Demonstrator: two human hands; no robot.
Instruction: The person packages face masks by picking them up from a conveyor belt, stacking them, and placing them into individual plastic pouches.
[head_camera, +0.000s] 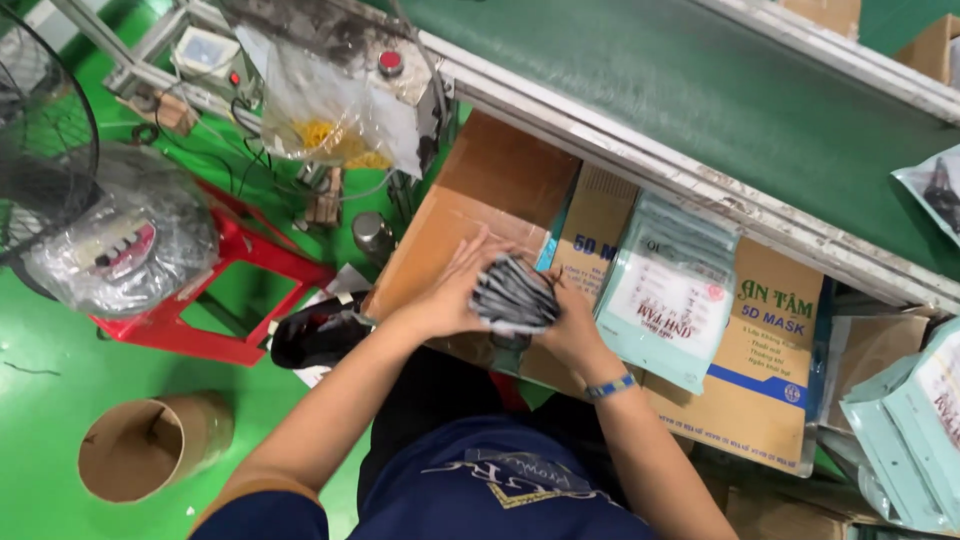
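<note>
Both hands meet over a cardboard box, the left hand (450, 292) and the right hand (572, 322) pressed against opposite sides of a stack of grey masks (512, 295), fingers curled around it so that it is gripped between the palms. Beyond the hands, across the top, runs a long green conveyor belt (700, 70) with a metal rail along its near edge. Under the hands lies the brown cardboard box (480, 195), and just to the right of them a second printed box (770, 370) lies flat. Far to the left of the left hand stands a red plastic stool (235, 300), with a bulging clear bag (130, 240) resting on it. Below that, on the green floor, lies a cardboard tube (150, 445). Just right of the right hand a pale teal packet (670, 295) rests on the printed box. Around the right wrist sits a blue band (610, 386).
</note>
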